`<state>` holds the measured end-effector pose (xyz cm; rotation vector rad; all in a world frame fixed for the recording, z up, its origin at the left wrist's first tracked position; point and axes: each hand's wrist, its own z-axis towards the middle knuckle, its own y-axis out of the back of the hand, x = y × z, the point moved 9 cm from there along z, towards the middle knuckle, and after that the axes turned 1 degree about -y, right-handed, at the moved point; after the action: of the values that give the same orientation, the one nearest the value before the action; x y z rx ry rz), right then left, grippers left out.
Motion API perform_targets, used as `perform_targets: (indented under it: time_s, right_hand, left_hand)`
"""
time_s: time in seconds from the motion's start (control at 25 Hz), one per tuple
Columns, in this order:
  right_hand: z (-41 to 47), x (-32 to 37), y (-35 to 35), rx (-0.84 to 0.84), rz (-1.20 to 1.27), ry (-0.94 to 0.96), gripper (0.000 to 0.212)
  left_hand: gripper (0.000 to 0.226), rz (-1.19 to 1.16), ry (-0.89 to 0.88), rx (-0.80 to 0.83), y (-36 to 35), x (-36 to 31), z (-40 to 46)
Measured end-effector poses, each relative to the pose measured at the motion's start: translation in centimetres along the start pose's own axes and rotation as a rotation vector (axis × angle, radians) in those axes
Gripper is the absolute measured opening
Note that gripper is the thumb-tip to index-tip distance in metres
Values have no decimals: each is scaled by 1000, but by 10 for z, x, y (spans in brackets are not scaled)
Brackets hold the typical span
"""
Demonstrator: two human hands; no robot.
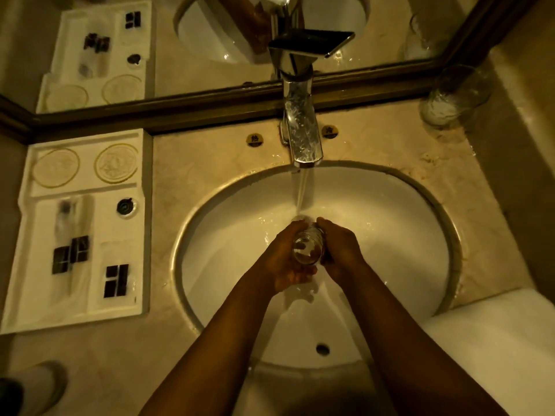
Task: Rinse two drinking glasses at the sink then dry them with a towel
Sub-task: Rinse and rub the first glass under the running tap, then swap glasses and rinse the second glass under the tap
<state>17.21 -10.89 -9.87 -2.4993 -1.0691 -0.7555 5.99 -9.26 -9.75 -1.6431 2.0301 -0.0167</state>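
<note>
- The left hand (286, 259) and right hand (339, 250) both wrap around one glass (307, 246), held over the middle of the sink (420, 235) under the running tap (301, 136).
- This looks like the rinse step for one glass.
- The second glass (450, 100) waits far right on the counter, well apart.
- Next: probably tip out the water, then swap glasses.
- The fingers hide most of the glass, and I see no clear towel.

My worktop (210, 181): white tray (27, 295) at its left edge, second glass (450, 97) at its back right corner, towel (495, 340) at right.
</note>
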Motion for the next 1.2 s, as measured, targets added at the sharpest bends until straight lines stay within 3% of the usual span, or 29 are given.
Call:
perform_targets:
  time_s: [0.2, 0.32, 0.4, 0.48, 0.64, 0.88, 1.2]
  right_hand:
    - [-29, 29, -7, -56, -326, 218, 29]
    - [-47, 49, -10, 43, -442, 394, 30]
    - [-58, 61, -13, 131, -443, 462, 25]
    - [-61, 76, -6, 112, -371, 514, 11]
    - [-54, 112, 37, -99, -227, 617, 18]
    - [-38, 196, 119, -477, -189, 640, 39]
    - [15, 257, 128, -537, -198, 737, 74]
  left_hand:
    - [39, -19, -21, 62, 1, 1, -24]
    - [47, -30, -22, 186, 2, -2, -33]
    - [55, 21, -116, 252, -2, -14, -36]
    - [72, 132, -283, 164, -7, -31, -37]
    - [106, 415, -600, 2, -48, -63, -48]
    - [103, 712, -975, -119, -125, -134, -37]
    - [101, 612, -1102, -340, -145, -197, 5]
